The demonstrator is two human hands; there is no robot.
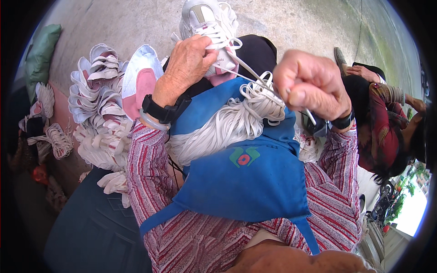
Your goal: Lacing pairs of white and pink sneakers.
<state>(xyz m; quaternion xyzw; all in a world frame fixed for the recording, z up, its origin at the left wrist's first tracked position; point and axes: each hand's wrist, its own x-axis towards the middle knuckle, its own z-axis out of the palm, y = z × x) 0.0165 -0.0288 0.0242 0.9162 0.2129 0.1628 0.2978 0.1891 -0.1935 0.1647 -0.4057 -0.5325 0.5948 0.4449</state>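
A white sneaker (201,16) with grey and pink parts rests at my knees, toe pointing away, its front rows laced. My left hand (187,63) is closed on the sneaker's side, thumb and fingers beside the lacing. From the eyelets a white shoelace (248,68) runs taut to the right. My right hand (314,86) is raised and pinches that lace between thumb and curled fingers; a short end sticks out below. Between my arms a thick bundle of white shoelaces (223,127) lies across my blue apron (246,191).
Several white and pink shoe uppers (98,91) are piled on my left, with a single pink-lined piece (140,84) beside my left wrist. Farther left are more lace bundles (59,141) and a green sack (43,50). Another person (387,123) sits at the right.
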